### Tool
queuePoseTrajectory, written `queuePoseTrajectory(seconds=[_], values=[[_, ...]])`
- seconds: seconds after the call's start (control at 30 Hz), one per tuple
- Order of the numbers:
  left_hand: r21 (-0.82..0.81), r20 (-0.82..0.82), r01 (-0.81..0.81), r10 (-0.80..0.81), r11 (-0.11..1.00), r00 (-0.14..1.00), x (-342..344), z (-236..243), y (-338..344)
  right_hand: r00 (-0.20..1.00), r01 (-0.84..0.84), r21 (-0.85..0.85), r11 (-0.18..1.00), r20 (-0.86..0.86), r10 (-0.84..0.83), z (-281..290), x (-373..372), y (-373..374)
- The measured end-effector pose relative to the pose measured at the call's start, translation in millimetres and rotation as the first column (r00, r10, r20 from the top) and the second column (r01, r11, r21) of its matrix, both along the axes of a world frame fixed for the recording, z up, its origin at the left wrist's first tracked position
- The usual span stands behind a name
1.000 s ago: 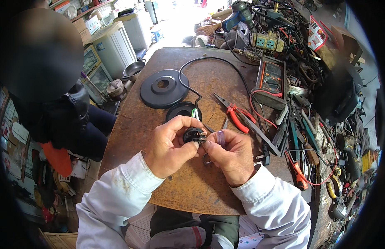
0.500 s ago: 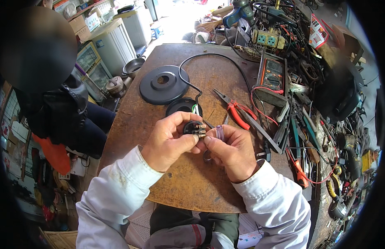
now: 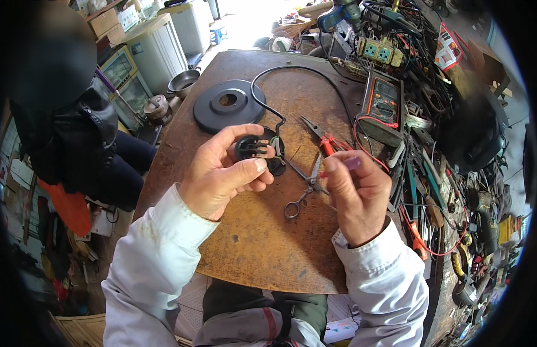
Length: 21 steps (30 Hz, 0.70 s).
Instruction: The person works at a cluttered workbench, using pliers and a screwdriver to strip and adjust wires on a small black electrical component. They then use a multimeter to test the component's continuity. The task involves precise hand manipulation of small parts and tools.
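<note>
**Centre of the frame: hands now apart, black fitting in the left**

Middle of frame, left of centre: left hand [image 3: 219, 173] holds a round black fitting [image 3: 244, 149], coppery contacts facing right. Half a second ago right fingertips were against those contacts; now the right hand [image 3: 360, 196] is drawn off to the right, well apart, covering the handles of the red pliers [image 3: 326, 144]. Scissors [image 3: 311, 181], mostly hidden before, now show between the hands.

Left fingers: curled round the fitting, index arched over its top, thumb below the contacts. Right fingers: thumb and index pinched together on a translucent purple piece [image 3: 352, 163], the others folded in.

Print: upper right, a red-and-white printed card [image 3: 448, 49], lettering unclear. Right of centre-top, the multimeter [image 3: 380, 103] has dial markings too small to read.
</note>
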<state>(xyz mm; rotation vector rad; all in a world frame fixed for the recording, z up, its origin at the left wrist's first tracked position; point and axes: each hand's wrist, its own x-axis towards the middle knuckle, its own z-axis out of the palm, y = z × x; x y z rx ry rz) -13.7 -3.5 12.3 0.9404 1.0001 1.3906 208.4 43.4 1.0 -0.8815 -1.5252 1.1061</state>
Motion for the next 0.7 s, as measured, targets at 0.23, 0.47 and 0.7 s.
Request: queuePoseTrajectory(seconds=[0.23, 0.47, 0.7], values=[[-0.019, -0.04, -0.012, 0.012, 1.0, 0.999, 1, 0, 0, 0.993, -0.067, -0.03, 0.997, 0.092, 0.069, -11, -3, 2], [-0.013, -0.053, 0.04, -0.041, 0.999, 0.998, 1, 3, -2, 0.988, -0.041, 0.024, 0.999, 0.148, 0.037, -16, -7, 2], [0.009, -0.016, -0.015, 0.016, 1.0, 1.0, 5, -5, 0, 0.998, -0.047, -0.005, 0.999, 0.044, 0.047, -9, -4, -1]])
